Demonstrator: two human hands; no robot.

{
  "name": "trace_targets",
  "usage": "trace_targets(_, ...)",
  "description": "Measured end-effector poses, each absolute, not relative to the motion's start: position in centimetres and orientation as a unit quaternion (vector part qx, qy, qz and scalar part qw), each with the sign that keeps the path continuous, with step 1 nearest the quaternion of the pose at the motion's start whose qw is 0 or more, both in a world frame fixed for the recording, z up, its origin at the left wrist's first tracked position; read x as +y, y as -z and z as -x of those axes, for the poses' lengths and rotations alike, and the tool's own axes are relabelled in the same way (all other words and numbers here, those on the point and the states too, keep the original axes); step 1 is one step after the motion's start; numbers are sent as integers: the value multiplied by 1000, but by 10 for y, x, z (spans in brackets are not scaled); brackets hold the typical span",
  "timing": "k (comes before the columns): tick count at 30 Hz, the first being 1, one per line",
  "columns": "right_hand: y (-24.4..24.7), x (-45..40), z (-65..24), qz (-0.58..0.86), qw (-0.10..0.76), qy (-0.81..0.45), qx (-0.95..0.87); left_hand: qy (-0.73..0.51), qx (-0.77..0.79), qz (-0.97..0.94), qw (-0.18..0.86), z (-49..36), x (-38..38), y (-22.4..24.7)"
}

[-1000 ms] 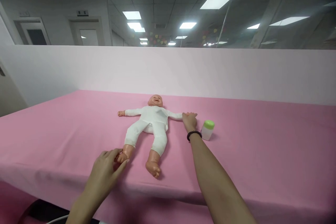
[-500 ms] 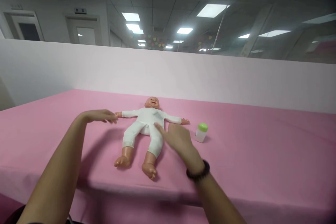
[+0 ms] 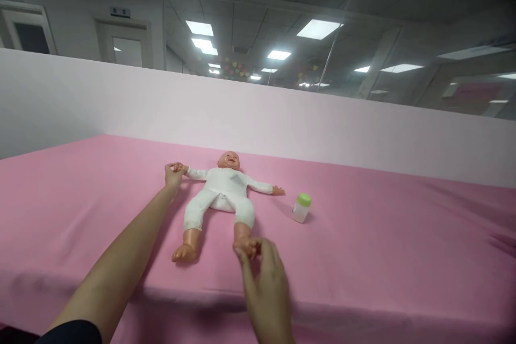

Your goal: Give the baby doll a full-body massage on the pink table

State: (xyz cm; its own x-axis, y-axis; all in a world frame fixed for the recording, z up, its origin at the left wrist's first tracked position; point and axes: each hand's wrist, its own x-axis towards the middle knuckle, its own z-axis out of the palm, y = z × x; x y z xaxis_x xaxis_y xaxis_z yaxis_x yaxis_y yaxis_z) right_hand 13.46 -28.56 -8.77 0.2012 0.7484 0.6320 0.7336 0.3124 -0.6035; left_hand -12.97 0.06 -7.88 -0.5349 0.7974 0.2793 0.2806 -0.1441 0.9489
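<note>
A baby doll [image 3: 226,188] in a white suit lies on its back on the pink-covered table, head at the far side and arms spread. My left hand [image 3: 174,174] is closed around the doll's hand on the left side, its fingertips partly hidden. Nearer to me, my right hand [image 3: 266,282] grips the doll's foot on the right side, thumb on one side and fingers on the other. The doll's other foot [image 3: 185,251] rests on the cloth, untouched.
A small clear container with a green lid [image 3: 301,208] stands right of the doll. Pink cloth [image 3: 382,236] covers the table and hangs over its front edge. Behind rises a low white partition [image 3: 322,123] with glass above.
My left hand has moved right onto the doll's hand and closed on it. My right hand has come down toward me and taken the doll's foot. The view has tilted slightly.
</note>
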Motion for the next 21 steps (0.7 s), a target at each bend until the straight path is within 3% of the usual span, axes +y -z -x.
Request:
trace_targets(4,35,-247,-145,505,541,-76,-669,-719,452,-491,193,83,-9,61)
trace_targets(10,13,-169,-127,465,496,-133,-721,-536,349,-762,100,43,-32,57)
trace_targets(17,39,-235,-157,433,514,-218,-708,-687,466,-505,237,88,2,79)
trace_targets(21,80,-273,-173,453,508,-264,-684,-638,590,-407,281,109,15,86)
